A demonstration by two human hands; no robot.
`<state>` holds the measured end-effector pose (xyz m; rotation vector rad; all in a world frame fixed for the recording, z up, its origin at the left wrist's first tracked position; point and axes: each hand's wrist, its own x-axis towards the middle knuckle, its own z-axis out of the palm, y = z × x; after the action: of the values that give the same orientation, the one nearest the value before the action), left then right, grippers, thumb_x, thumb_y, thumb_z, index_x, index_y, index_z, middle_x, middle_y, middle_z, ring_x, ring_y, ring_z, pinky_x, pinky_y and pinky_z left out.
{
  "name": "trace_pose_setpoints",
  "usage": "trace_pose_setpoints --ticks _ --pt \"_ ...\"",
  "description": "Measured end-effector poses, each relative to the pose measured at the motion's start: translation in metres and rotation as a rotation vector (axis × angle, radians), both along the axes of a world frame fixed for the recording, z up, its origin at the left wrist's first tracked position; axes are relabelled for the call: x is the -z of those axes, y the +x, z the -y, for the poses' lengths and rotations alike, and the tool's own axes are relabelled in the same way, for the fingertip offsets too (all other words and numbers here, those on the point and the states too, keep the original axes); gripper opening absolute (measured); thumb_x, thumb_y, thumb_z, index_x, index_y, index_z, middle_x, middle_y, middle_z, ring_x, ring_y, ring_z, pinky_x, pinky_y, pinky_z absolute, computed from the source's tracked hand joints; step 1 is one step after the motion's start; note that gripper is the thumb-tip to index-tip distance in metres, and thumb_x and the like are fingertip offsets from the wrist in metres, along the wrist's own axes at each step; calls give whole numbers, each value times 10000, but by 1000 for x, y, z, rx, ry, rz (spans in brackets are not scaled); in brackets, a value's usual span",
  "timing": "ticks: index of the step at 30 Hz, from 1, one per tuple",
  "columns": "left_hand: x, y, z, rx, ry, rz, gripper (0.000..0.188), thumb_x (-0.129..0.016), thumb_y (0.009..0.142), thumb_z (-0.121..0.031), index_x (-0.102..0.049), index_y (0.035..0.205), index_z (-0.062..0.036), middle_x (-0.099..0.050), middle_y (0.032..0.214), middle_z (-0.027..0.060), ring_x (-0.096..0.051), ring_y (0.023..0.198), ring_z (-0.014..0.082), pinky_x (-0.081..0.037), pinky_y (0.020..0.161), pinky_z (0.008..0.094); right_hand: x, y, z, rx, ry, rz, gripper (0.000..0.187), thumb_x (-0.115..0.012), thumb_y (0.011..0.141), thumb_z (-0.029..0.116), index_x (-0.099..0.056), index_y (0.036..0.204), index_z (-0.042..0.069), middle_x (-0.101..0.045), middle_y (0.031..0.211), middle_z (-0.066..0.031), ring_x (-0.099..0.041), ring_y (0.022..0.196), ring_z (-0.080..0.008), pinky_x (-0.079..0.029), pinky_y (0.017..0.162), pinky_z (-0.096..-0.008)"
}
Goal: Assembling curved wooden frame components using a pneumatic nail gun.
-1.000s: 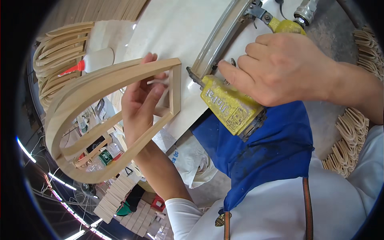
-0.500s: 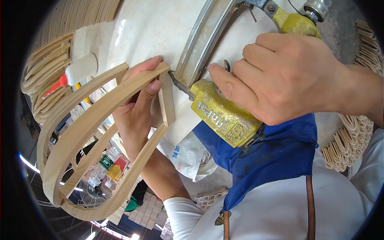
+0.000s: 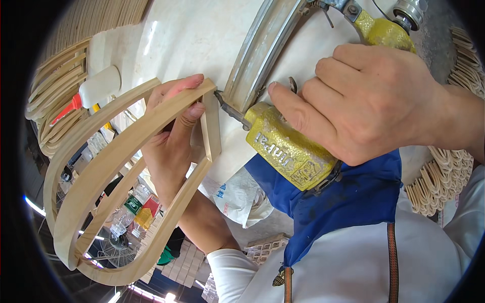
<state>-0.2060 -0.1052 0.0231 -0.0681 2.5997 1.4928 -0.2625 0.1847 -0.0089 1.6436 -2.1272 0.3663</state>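
Observation:
My left hand (image 3: 172, 139) is wrapped round one corner of a pale wooden frame (image 3: 103, 146) made of curved bars, its fingers and thumb pinching a rail near the end. My right hand (image 3: 371, 103) grips a yellow air nail gun (image 3: 293, 149) with a long metal magazine; part of its handle is hidden under my fingers. The gun's narrow dark nose (image 3: 230, 108) lies against or very close to the outer edge of the frame's end joint; contact cannot be told for sure.
Beneath lies a pale worktop (image 3: 187, 45). A white squeeze bottle (image 3: 101, 85) with a red nozzle is at the left, near stacked curved wooden pieces (image 3: 60, 96). More bent wood (image 3: 439, 182) is piled at the right. A white plastic bag (image 3: 237, 197) sits below the worktop edge.
The nail gun and my right hand have shifted slightly right and down. The frame's curved end has tilted a little lower and left, while my left hand keeps its hold.

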Motion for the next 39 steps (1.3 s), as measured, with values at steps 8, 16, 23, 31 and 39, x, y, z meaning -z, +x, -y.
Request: trace_pose_setpoints --ticks 8,16,23,31,39 --pt "-2 -1 -3 -17 29 13 272 -750 913 -2 -774 1182 -30 -718 1186 106 -648 1024 205 -531 923 315 -1 2 0 -1 24 8 134 -713 868 84 -737 981 18 -506 676 -7 -423 546 -121 -351 530 -244" --pt "-6 -4 -2 16 -45 42 278 -758 905 0 -780 1180 -35 -713 1153 96 -630 979 189 -525 877 298 -4 3 -1 14 55 42 137 -717 865 88 -741 982 20 -502 670 -7 -433 548 -124 -359 537 -243" --pt "-7 -5 -1 15 -63 56 292 -769 898 -8 -781 1188 -41 -707 1117 86 -616 947 182 -519 857 298 -5 2 -2 -2 97 47 142 -726 864 98 -744 984 25 -501 670 -6 -436 550 -126 -364 540 -245" --pt "-4 -5 0 26 -41 36 296 -771 900 -23 -781 1195 -45 -697 1074 76 -614 934 180 -511 851 300 -4 0 -2 -1 75 18 144 -722 873 102 -746 993 25 -499 670 -4 -431 550 -123 -354 535 -246" --pt "-3 -4 -1 14 -22 25 290 -760 908 -19 -782 1196 -48 -704 1069 77 -618 929 182 -513 853 301 -2 0 -2 -10 51 -21 147 -719 882 106 -748 1002 25 -496 670 -1 -425 550 -121 -344 529 -247"
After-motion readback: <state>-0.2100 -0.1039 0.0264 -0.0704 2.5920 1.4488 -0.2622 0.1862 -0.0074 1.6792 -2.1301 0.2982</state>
